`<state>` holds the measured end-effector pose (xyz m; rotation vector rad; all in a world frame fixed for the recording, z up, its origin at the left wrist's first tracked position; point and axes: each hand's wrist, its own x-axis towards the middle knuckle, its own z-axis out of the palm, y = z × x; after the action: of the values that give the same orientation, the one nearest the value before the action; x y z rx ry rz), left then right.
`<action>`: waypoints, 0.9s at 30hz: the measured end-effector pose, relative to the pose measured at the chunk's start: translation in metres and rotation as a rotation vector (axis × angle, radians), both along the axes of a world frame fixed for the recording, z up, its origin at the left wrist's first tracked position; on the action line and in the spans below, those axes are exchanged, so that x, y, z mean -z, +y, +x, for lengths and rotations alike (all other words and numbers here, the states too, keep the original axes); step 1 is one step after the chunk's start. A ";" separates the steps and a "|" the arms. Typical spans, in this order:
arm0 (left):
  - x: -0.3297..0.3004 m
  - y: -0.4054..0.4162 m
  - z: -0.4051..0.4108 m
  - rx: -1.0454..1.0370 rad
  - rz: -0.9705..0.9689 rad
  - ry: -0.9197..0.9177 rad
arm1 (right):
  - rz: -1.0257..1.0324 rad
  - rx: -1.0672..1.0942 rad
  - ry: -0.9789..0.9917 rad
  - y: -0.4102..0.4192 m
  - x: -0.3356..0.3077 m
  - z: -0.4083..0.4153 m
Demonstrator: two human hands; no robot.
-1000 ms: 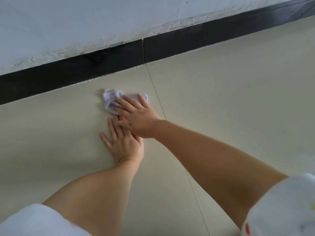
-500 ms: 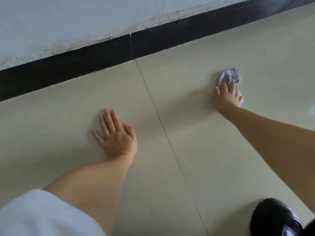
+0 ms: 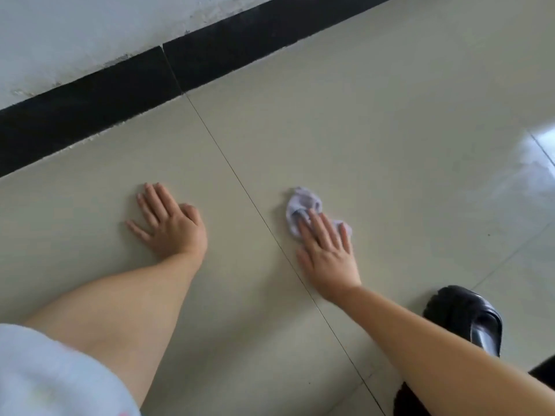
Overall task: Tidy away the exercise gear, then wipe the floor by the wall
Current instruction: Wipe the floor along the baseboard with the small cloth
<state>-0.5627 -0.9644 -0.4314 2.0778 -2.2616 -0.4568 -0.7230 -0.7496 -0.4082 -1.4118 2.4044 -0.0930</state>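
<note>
A small crumpled pale lilac cloth point(image 3: 303, 205) lies on the beige tiled floor point(image 3: 375, 130), right of a grout line. My right hand point(image 3: 327, 253) presses flat on the cloth's near part, fingers straight and spread, covering part of it. My left hand point(image 3: 171, 222) rests palm down on the floor to the left of the grout line, fingers straight, holding nothing. No exercise gear is in view.
A black skirting board point(image 3: 90, 100) runs along the foot of the white wall point(image 3: 75, 31) at the back. A black shoe point(image 3: 471, 316) stands at the lower right beside my right forearm. Bright glare lies on the floor at the far right point(image 3: 537, 157).
My right hand swept the cloth from beside my left hand out to the right, then back nearer and leftward. My left hand stayed planted on the floor.
</note>
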 end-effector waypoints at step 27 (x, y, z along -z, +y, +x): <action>-0.019 0.020 -0.055 0.379 0.064 -0.016 | 0.275 0.665 -0.143 0.063 -0.017 -0.216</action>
<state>-0.6176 -0.9445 -0.4122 1.6780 -2.6910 -0.5330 -0.9392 -0.6866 -0.3909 -0.4381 2.5384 -0.0229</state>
